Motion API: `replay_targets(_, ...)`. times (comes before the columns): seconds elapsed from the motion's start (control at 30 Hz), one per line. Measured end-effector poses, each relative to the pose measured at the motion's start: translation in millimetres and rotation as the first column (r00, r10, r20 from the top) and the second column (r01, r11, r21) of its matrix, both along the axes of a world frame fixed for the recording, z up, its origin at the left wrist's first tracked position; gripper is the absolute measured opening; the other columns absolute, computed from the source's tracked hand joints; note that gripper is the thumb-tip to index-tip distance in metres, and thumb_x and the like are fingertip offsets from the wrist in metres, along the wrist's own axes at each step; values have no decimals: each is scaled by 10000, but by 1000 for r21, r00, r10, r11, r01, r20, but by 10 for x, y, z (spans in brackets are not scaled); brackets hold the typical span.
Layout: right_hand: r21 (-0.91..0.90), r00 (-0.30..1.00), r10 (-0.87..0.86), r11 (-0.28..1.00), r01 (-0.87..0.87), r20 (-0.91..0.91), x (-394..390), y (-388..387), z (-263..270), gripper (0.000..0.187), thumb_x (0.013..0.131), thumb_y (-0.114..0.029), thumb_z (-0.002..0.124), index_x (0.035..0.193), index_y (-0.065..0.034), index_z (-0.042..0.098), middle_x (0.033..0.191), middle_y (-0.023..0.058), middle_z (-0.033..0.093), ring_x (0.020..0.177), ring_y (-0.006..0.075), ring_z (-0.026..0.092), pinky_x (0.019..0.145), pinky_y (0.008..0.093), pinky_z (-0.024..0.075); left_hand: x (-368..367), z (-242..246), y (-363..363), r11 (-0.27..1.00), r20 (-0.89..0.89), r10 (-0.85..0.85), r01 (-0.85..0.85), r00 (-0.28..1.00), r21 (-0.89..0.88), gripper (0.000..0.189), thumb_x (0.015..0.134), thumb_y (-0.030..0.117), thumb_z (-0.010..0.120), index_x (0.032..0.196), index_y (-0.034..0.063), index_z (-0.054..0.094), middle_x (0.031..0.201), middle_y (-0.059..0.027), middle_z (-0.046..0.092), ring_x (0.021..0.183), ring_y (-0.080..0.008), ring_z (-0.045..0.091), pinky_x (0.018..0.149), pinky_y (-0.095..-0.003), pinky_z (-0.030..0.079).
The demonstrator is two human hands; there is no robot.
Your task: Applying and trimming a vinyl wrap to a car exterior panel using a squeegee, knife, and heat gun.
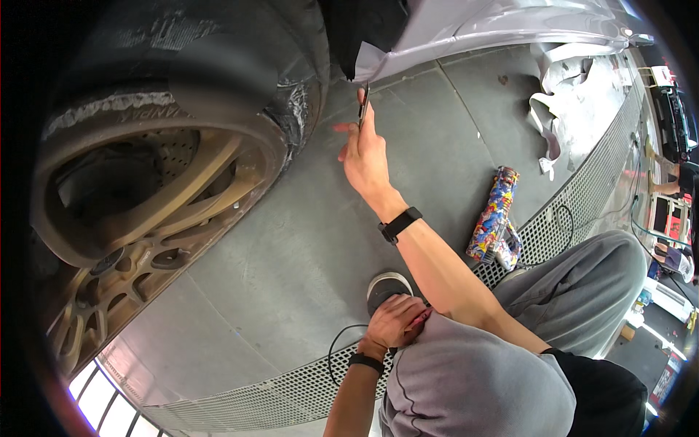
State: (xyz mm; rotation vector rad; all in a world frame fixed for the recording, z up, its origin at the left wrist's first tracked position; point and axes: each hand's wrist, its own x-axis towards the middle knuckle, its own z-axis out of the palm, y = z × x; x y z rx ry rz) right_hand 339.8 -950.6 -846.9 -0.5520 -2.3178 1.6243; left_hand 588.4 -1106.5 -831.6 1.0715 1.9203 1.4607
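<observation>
My right hand (367,153) is stretched forward to the lower edge of a pale glossy car body panel (437,33). It holds a slim craft knife (363,106), blade pointing up at a loose corner of pale film (370,57). The tip looks very close to that corner; whether they touch, I cannot tell. My left hand (394,322) rests by my grey-trousered knee (475,371). Its fingers are curled around a small pink and dark object (419,318), mostly hidden. Left of my right hand is a car wheel with a bronze rim (180,213) and a black tyre (218,33).
A heat gun (494,218) with a colourful cartoon pattern lies on the grey floor (306,235) to the right. Crumpled film offcuts (551,117) lie beyond it. A perforated grating (256,388) crosses the floor, with a black cable (331,349) over it. People are at the far right.
</observation>
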Motion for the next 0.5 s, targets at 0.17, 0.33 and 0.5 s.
replay_targets(0.17, -56, 1000, -18, 998, 18, -1, -86, -60, -56, 556, 1094, -79, 318, 1630, -151, 190, 1044, 147, 753, 579, 194, 623, 624, 366, 549, -6, -1, 0, 1000, 9, -19, 20, 1000, -18, 259, 874, 196, 690, 1106, 81, 667, 1092, -92, 673, 988, -306, 653, 921, -413, 518)
replay_targets(0.33, -92, 999, -4, 996, 8, 51, -143, -131, -154, 443, 1085, -62, 305, 1527, -98, 302, 1016, 143, 751, 573, 191, 614, 587, 365, 533, -5, -7, -2, 999, 6, -17, 17, 1000, -31, 277, 854, 182, 701, 1112, 84, 680, 1102, -88, 680, 993, -301, 657, 921, -409, 518)
replay_targets(0.5, -298, 993, 12, 954, 24, 118, -228, -228, -152, 392, 1089, -60, 303, 1480, -62, 332, 982, 161, 740, 574, 186, 612, 555, 351, 528, 20, -49, -21, 999, -8, -10, 9, 1000, -34, 317, 827, 184, 719, 1125, 82, 680, 1116, -86, 684, 1003, -300, 660, 924, -408, 519)
